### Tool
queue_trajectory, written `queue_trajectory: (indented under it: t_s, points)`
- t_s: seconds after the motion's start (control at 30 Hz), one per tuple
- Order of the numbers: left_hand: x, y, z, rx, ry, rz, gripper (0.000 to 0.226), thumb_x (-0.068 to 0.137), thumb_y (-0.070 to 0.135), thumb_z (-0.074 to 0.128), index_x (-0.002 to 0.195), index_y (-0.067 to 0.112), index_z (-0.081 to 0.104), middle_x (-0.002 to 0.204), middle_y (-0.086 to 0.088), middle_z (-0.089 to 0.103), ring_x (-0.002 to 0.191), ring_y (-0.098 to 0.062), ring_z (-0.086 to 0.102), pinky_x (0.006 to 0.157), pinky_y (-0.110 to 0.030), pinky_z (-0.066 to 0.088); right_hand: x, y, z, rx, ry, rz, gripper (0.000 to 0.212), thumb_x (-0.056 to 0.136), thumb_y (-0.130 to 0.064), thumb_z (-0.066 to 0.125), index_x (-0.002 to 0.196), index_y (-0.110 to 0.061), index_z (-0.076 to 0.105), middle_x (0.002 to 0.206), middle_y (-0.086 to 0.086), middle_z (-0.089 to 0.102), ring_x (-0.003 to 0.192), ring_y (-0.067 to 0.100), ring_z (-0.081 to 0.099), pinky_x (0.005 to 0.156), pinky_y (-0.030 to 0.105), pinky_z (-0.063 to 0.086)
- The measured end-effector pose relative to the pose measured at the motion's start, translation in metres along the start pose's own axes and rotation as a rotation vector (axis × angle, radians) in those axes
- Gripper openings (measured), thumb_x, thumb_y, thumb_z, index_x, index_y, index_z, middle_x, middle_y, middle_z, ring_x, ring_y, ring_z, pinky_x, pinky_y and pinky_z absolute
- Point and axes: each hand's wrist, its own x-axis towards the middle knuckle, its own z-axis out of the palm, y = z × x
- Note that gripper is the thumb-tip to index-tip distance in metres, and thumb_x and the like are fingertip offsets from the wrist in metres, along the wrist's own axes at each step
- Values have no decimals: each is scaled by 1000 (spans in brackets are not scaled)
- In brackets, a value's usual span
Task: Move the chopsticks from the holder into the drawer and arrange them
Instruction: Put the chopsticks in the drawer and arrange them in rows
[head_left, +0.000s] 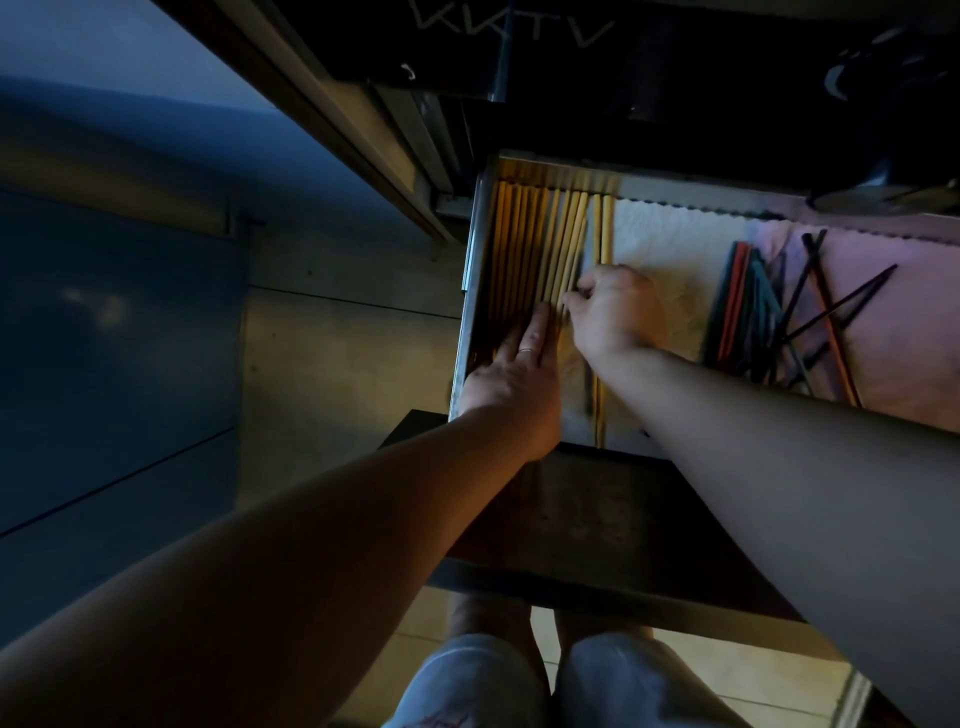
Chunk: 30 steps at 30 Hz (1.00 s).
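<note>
While the left hand (511, 371) lies flat, fingers spread, pinning the yellow wooden chopsticks (540, 249) in the drawer (470, 291), the right hand (615, 306) beside it pinches one or two sticks at its curled fingertips. A hard nudge could fan the row beyond the left fingers. Right of the right wrist, loose coloured chopsticks (769, 317) lie crossed on a pink cloth (893, 322).

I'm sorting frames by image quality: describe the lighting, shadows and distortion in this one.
Head view: dim overall, the brightest light falling inside the drawer on the yellow chopsticks and white liner; the forearms and floor lie in deep shadow; the left hand and right hand are lit; wide-angle bending shows in the cabinet edges at left; the coloured chopsticks look slightly soft.
</note>
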Motion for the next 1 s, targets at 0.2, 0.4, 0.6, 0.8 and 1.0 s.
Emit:
queue_trajectory:
  t_s: [0.2,0.4,0.6,0.8,1.0]
  points:
    - [-1,1,-1,-5,-14,-9,104,89,10,60,153,23,-21,154,10,-40,151,-23,-8,109,-51,34,8,-16,2,6,-80,189,25,85,-28,62,99,-9,69,95,9,71,86,26,69,74,33,58]
    - [-1,2,-2,5,-9,9,101,91,16,61,153,22,-18,155,8,-38,150,-25,-8,111,-50,32,7,-17,-15,168,-101,268,34,84,-35,59,107,-11,65,103,9,69,92,27,67,71,31,54]
    - [4,3,3,66,128,92,91,93,19,54,155,26,-12,160,5,-28,150,-23,-15,119,-49,17,-1,6,-39,339,-25,251,13,82,-34,55,83,-21,56,81,6,68,74,29,68,68,47,59]
    - [18,23,1,308,129,284,84,95,10,41,154,28,-15,158,0,-32,147,-26,-24,121,-49,-4,-6,30,-54,431,5,366,12,86,-25,54,94,-18,60,91,6,70,72,23,70,68,41,60]
    - [23,18,8,345,113,336,85,93,10,47,156,33,-6,162,1,-23,149,-27,-16,121,-51,2,-12,39,-53,560,-69,493,10,86,-21,50,91,-17,58,71,4,69,61,24,70,66,48,61]
